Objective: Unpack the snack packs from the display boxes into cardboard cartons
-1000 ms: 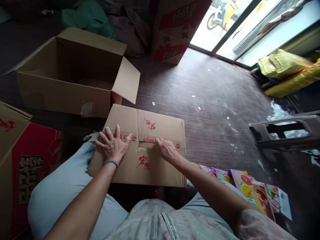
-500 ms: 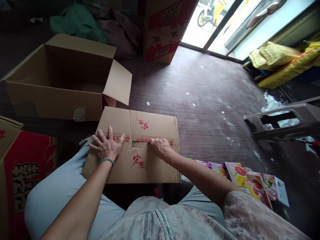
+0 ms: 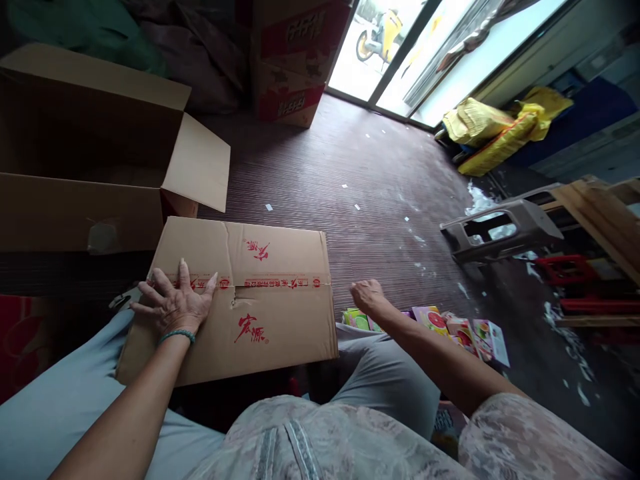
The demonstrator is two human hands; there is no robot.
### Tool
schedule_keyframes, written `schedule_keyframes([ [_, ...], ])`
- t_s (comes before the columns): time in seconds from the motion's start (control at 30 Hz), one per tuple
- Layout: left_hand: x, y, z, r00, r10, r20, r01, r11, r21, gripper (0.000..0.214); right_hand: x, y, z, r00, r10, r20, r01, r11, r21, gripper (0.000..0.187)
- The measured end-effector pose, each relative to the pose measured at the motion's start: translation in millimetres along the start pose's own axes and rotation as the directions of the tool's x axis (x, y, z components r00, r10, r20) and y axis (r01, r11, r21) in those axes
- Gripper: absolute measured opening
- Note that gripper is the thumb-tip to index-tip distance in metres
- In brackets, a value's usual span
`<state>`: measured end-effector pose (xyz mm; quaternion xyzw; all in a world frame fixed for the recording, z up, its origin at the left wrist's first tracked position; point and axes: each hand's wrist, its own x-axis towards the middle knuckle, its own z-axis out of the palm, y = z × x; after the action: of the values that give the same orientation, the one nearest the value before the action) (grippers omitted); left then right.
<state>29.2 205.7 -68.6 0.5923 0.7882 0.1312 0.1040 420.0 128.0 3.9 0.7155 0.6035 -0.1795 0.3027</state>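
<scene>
A closed brown cardboard box (image 3: 270, 320) with red print lies across my lap and the floor. A strip of red-printed tape (image 3: 280, 283) runs along its centre seam. My left hand (image 3: 175, 303), with a green bead bracelet at the wrist, lies flat on the box's left end, fingers spread over the tape. My right hand (image 3: 367, 297) hovers off the box's right edge, fingers loosely curled with nothing seen in them. It is just above several colourful packets (image 3: 450, 327) on the floor. A small grey object (image 3: 120, 300) peeks out beside my left hand.
An open empty carton (image 3: 100, 200) stands at the far left, and a red-printed carton (image 3: 287, 73) by the glass door. A grey plastic stool (image 3: 500, 227) lies on its side at the right, near yellow sacks (image 3: 495, 127) and a wooden frame (image 3: 600, 213). Paper scraps dot the dark floor.
My right hand has lifted off the tape seam and moved right, past the box's edge toward the packets. My left hand stays flat on the box. The view has turned right.
</scene>
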Motion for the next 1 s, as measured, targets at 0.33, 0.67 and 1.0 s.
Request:
schedule_keyframes([
  [0.33, 1, 1, 1.0, 1.000, 0.007, -0.024, -0.006, 0.999, 0.044, 0.086, 72, -3, -3, 0.959, 0.200, -0.201, -0.069, 0.852, 0.519, 0.040],
  [0.67, -1, 8, -3.3, 0.999, -0.004, -0.052, 0.007, 0.999, 0.051, 0.086, 106, -5, -12, 0.986, 0.072, -0.149, 0.054, 0.711, 0.701, 0.042],
  [1.0, 2, 4, 2.4, 0.997, 0.008, -0.073, -0.004, 0.999, 0.054, 0.082, 126, 10, -18, 0.978, 0.118, -0.170, 0.043, 0.689, 0.723, 0.039],
])
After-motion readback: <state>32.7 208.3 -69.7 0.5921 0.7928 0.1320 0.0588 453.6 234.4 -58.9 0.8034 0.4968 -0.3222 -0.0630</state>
